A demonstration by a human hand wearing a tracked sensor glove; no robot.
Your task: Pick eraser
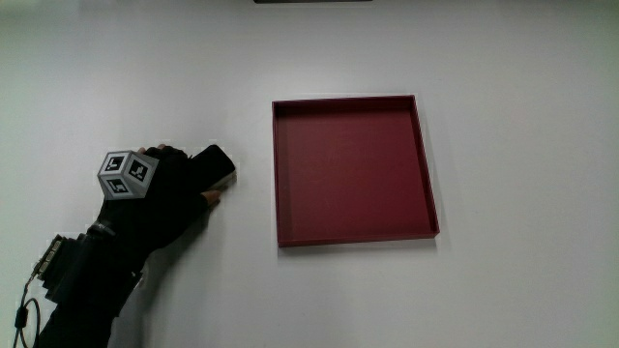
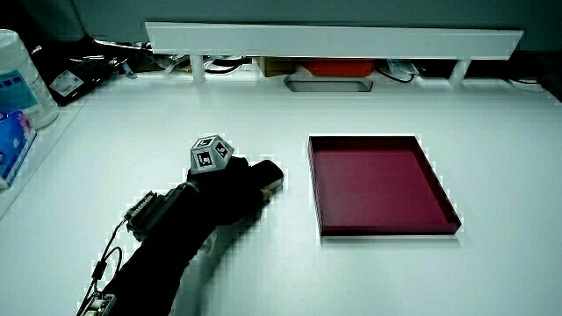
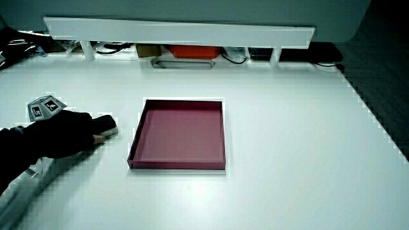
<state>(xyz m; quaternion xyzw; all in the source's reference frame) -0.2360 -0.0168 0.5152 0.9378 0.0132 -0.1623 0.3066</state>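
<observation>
Your hand (image 1: 160,198) is down on the table (image 1: 503,290) beside the red tray (image 1: 426,174), fingers curled around a dark block, the eraser (image 1: 219,166), I take it. It sits on the surface near the tray's edge, apart from it, and about as near to you as the tray's middle. In both side views (image 2: 270,173) (image 3: 105,123) the eraser pokes out past your fingertips. So the grasp looks made; the lift is what's left. The tray holds nothing, 1 step to go
</observation>
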